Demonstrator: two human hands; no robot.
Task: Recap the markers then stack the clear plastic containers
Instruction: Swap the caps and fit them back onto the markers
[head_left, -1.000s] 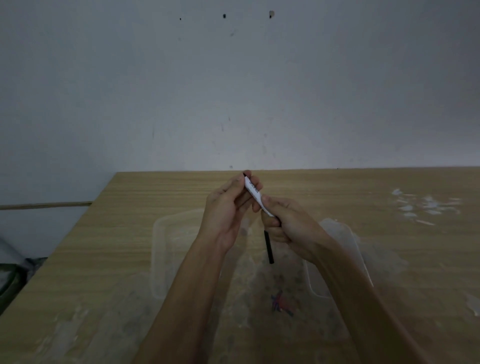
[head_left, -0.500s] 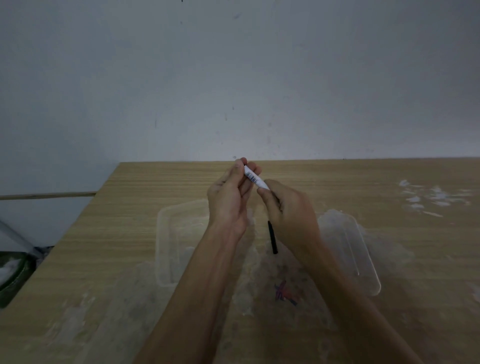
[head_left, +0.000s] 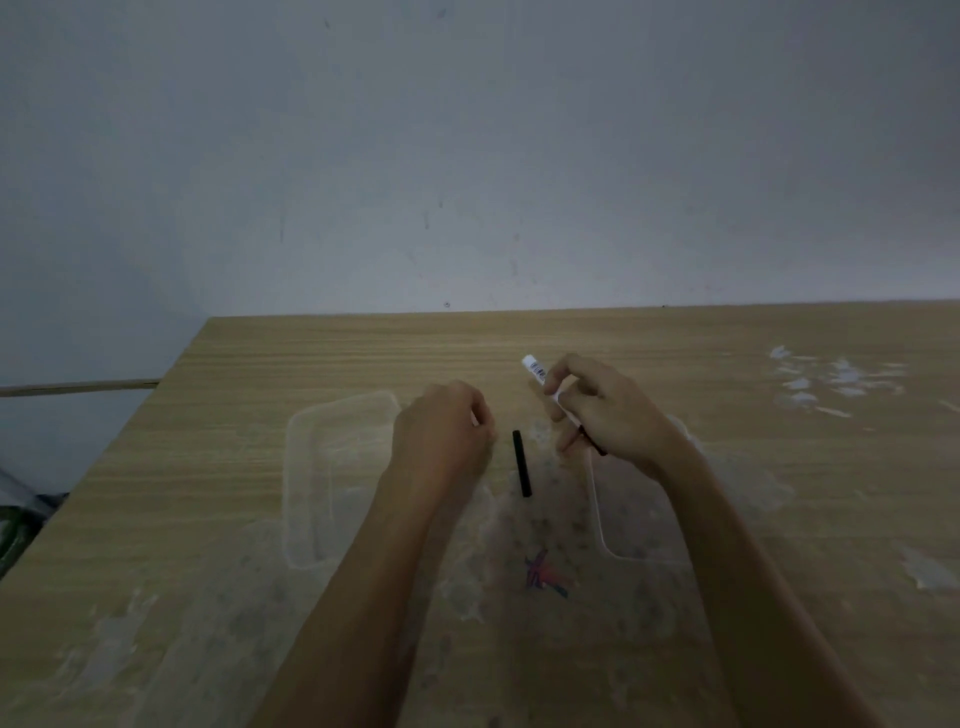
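Though barcoded, marker label illegible.

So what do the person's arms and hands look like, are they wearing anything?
Both arms are bare right down to the bottom of the picture, with no sleeves showing. The left hand and right hand have no gloves, and no rings, watch or bracelets can be seen in this dim light.

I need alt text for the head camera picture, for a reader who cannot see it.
The right hand holds a white marker above a wooden table, and the left hand is curled beside it. A black marker lies between two clear plastic containers, near ink scribbles.
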